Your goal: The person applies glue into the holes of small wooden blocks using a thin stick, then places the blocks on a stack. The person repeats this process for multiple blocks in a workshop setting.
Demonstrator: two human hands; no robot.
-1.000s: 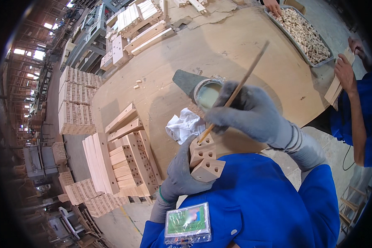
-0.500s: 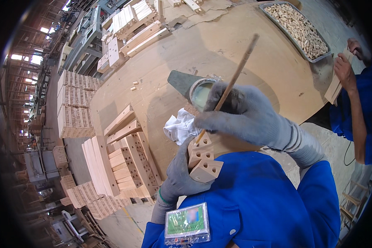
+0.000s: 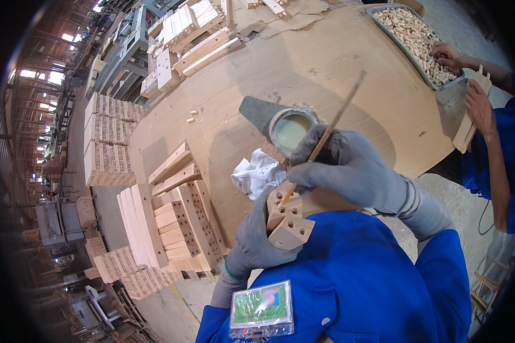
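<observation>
- Widest of all, the brown-covered table (image 3: pixel 337 74) spreads out ahead, its middle mostly bare, perhaps to leave elbow room.
- Over on the left, a pile of wooden bars (image 3: pixel 137 223) sits beside the left arm, many with drilled ends turned this way, likely for quick picking.
- Far right corner: the tray (image 3: pixel 405 55), brimming with small dowels, stands by a co-worker, whose one hand (image 3: pixel 443 54) is at it, presumably for easy reach.
- In close now, the right hand (image 3: pixel 349 166), gloved in grey, fingers pinching the stick partway along, a grip that seems chosen for aiming.
- And here's the left hand (image 3: pixel 252 240), gloved too, curled around the work from the left, apparently to steady it.
- The drilled wooden pieces (image 3: pixel 292 233) lie in that left hand, against the blue jacket's front, holes facing up toward the stick.
- White cloth (image 3: pixel 257 174), crumpled just beyond, handy for wiping, one would judge.
- The pot (image 3: pixel 272 128) of pale liquid sits right behind the right hand, a short dip away.
- Slimmest, the thin stick (image 3: pixel 340 114) slants down, its tip at the holes; whether inside one, can't tell.
</observation>
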